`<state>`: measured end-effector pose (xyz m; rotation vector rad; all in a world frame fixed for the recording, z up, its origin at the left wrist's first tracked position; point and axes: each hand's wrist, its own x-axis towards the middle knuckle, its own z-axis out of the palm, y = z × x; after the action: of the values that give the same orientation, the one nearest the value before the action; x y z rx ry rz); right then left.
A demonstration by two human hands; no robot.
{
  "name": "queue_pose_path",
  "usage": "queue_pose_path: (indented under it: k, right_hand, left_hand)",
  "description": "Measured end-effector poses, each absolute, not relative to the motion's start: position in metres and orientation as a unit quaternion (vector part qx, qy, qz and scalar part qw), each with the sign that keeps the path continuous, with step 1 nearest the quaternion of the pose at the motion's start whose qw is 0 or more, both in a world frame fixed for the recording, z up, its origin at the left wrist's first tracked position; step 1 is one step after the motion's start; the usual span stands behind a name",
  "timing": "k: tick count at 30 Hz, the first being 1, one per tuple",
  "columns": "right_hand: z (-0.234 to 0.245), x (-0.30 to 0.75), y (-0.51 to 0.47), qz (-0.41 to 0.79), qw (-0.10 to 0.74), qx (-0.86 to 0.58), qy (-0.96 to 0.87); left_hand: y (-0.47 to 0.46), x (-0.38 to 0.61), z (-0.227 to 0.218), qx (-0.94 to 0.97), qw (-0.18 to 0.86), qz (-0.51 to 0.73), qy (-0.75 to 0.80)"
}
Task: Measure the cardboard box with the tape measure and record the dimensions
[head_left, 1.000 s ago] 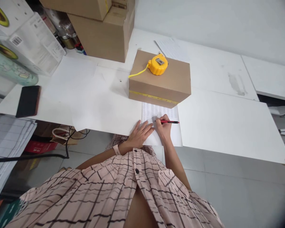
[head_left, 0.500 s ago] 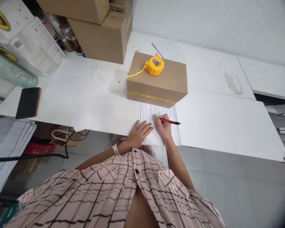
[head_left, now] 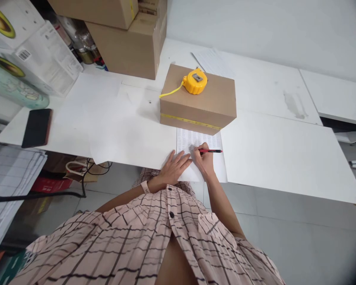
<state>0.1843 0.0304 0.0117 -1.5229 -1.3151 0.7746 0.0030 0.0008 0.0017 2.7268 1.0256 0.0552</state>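
My right hand [head_left: 204, 160] is closed round a red and black pen [head_left: 213, 151], its tip resting at a printed sheet of paper [head_left: 213, 139] on the table edge; the tip itself is hidden by my fingers. Flat beside it, my left hand [head_left: 175, 167] lies with fingers spread, touching the sheet's left side. The paper's upper end runs up to a closed cardboard box [head_left: 219, 97] with a yellow tape strip along its front. On top of that box sits a yellow tape measure [head_left: 195, 82] with a yellow wrist strap.
Larger cardboard boxes [head_left: 124, 51] are stacked at the back left. A phone [head_left: 37, 128], a mint-green bottle [head_left: 17, 89] and white avocado-print boxes [head_left: 47, 59] occupy the left end. Another paper [head_left: 212, 61] lies behind the box on the white table [head_left: 279, 154].
The back end of the pen has tilted slightly as my right hand shifts a little over the sheet. My left hand stays flat, and the view has moved very slightly.
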Motion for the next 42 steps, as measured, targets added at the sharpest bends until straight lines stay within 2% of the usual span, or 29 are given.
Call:
queue_pose_path:
  k: [42]
  right_hand:
    - [0.0058,0.1852,0.0305,0.289,0.449,-0.637,-0.555]
  left_hand:
    - [0.0008,0.0017,-0.0013,0.931,0.123,0.059,0.338]
